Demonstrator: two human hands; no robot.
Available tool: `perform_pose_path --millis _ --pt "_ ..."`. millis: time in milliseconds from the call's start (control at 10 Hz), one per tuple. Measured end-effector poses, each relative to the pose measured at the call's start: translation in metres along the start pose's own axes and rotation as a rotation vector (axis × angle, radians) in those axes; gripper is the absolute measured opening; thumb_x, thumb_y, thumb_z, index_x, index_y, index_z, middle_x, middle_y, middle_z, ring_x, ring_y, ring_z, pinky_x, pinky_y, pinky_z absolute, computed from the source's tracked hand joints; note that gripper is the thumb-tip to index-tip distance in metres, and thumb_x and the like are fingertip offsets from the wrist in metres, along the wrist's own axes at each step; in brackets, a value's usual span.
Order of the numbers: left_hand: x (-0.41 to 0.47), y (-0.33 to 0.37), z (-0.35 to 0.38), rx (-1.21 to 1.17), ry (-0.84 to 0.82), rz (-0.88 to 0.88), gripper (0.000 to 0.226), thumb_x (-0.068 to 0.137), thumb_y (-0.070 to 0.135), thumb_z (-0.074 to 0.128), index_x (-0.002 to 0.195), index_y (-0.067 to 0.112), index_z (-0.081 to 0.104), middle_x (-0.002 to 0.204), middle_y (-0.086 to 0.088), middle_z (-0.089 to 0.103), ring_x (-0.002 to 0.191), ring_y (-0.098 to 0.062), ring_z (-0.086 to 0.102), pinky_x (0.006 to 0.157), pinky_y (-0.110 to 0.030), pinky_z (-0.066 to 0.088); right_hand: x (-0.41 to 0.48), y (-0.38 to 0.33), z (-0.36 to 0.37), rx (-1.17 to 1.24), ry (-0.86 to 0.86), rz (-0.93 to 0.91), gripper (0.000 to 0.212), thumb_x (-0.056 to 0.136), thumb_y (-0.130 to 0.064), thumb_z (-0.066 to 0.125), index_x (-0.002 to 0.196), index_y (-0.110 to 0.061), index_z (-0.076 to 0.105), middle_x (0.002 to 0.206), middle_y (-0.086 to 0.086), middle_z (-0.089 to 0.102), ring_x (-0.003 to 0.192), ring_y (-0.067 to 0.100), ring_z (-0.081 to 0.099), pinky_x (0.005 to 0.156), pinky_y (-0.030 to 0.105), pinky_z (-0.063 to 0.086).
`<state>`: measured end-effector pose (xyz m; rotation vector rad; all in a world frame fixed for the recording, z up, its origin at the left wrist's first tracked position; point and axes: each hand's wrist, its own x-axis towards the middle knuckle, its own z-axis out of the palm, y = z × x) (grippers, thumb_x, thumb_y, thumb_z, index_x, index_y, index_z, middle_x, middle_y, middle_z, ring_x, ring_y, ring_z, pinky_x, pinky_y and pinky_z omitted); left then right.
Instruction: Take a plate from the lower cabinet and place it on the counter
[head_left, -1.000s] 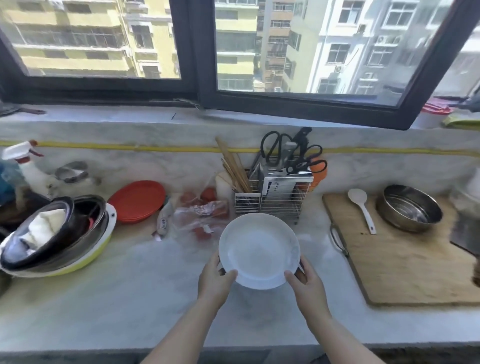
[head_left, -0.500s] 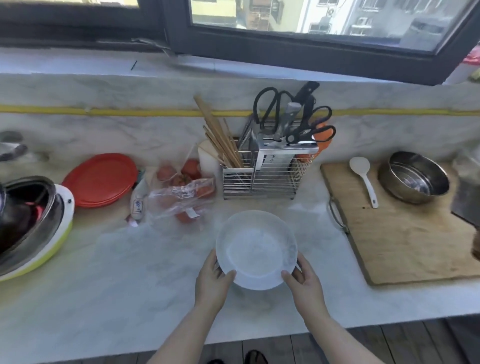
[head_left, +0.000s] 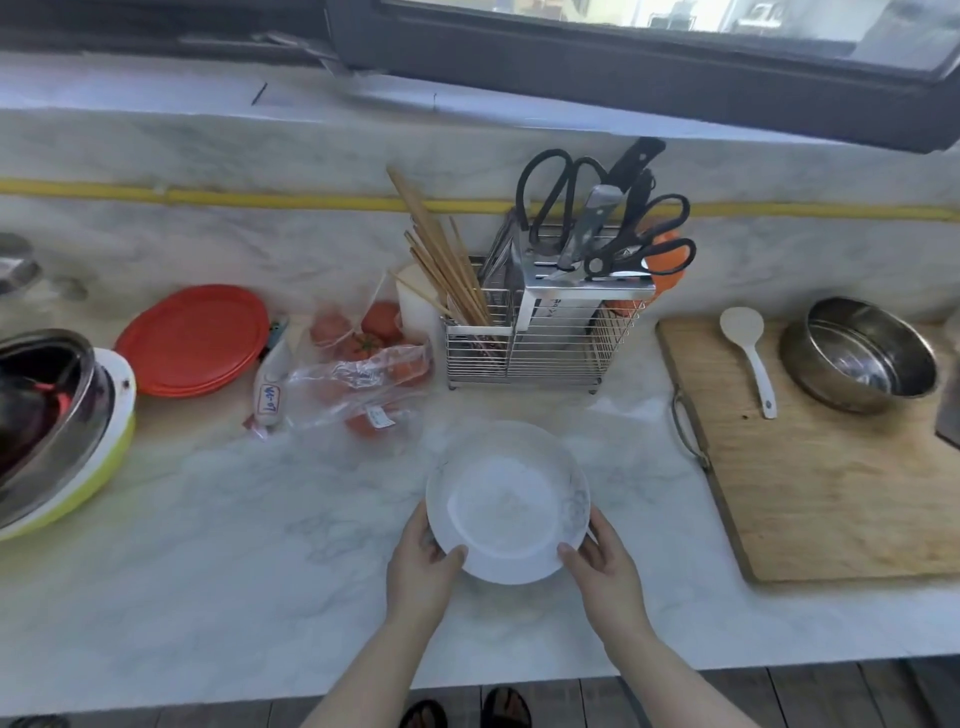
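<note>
A white plate (head_left: 506, 501) with a faint grey pattern on its rim lies level at the middle of the marble counter (head_left: 208, 545), in front of the wire rack. My left hand (head_left: 421, 566) grips its near left rim, thumb on top. My right hand (head_left: 605, 564) grips the near right rim the same way. Whether the plate rests on the counter or hovers just above it I cannot tell. The lower cabinet is out of view.
Behind the plate stands a wire utensil rack (head_left: 540, 332) with chopsticks, scissors and knives. A bag of tomatoes (head_left: 363, 364) and red plates (head_left: 195, 338) lie to the left, stacked bowls (head_left: 52, 426) at far left. A wooden board (head_left: 831, 467) with a steel bowl (head_left: 860, 353) and spoon (head_left: 748, 348) lies right.
The plate has come down from in front of the rack to the counter, both hands still on it. My view has tilted down, so the window has slid out of sight.
</note>
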<state>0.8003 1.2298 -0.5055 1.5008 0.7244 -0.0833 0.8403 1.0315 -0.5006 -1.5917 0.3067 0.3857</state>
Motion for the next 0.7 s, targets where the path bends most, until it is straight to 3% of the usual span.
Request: perform_pose_path --millis 200,300,400,500,600,700 --pt "0.000 -0.004 0.001 0.021 0.020 -0.008 0.074 0.076 -0.001 0.065 0.136 0.034 0.041 0.109 0.028 0.055 0.094 0.008 0.053 0.084 -0.025 0.048 0.002 0.013 -0.002 -0.030 -0.011 -0.002 0.059 0.084 -0.006 0.065 0.131 -0.036 0.047 0.120 -0.019 0.061 0.109 0.001 0.060 0.092 0.027 0.050" --pt "0.001 -0.006 0.002 0.041 0.018 -0.011 0.074 0.076 -0.001 0.064 0.137 0.035 0.041 0.107 0.028 0.055 0.097 0.003 0.055 0.085 -0.026 0.049 0.004 0.017 -0.004 -0.040 -0.011 0.002 0.057 0.082 -0.008 0.068 0.116 -0.050 0.050 0.118 -0.022 0.062 0.108 -0.002 0.060 0.091 0.026 0.051" --pt "0.001 -0.010 0.002 0.063 0.017 0.019 0.073 0.077 0.000 0.063 0.134 0.039 0.041 0.111 0.025 0.057 0.095 0.011 0.054 0.080 -0.021 0.049 0.004 0.019 -0.005 -0.060 -0.024 0.002 0.057 0.082 -0.012 0.070 0.115 -0.053 0.049 0.118 -0.023 0.062 0.109 -0.002 0.060 0.088 0.023 0.052" --pt "-0.001 -0.008 0.001 0.089 0.004 0.022 0.070 0.077 0.004 0.065 0.132 0.042 0.043 0.115 0.019 0.059 0.097 0.011 0.054 0.083 -0.024 0.049 0.002 0.017 -0.007 -0.096 -0.046 -0.008 0.056 0.081 -0.018 0.070 0.113 -0.059 0.048 0.115 -0.028 0.063 0.107 -0.005 0.060 0.081 0.016 0.053" --pt "-0.001 -0.001 -0.005 0.162 -0.016 0.026 0.069 0.075 0.018 0.072 0.133 0.039 0.040 0.122 0.017 0.057 0.104 0.000 0.058 0.083 -0.021 0.047 0.003 0.006 -0.009 -0.214 -0.058 -0.010 0.047 0.084 -0.025 0.067 0.110 -0.059 0.050 0.114 -0.029 0.062 0.108 -0.005 0.058 0.075 0.009 0.049" --pt "-0.005 0.019 -0.019 0.336 0.027 0.111 0.085 0.075 0.033 0.073 0.144 0.023 0.025 0.141 0.007 0.045 0.120 -0.013 0.052 0.094 -0.031 0.045 0.007 -0.017 -0.019 -0.355 -0.018 -0.036 0.051 0.087 -0.038 0.060 0.136 -0.032 0.043 0.139 -0.011 0.049 0.128 0.011 0.047 0.095 0.021 0.043"
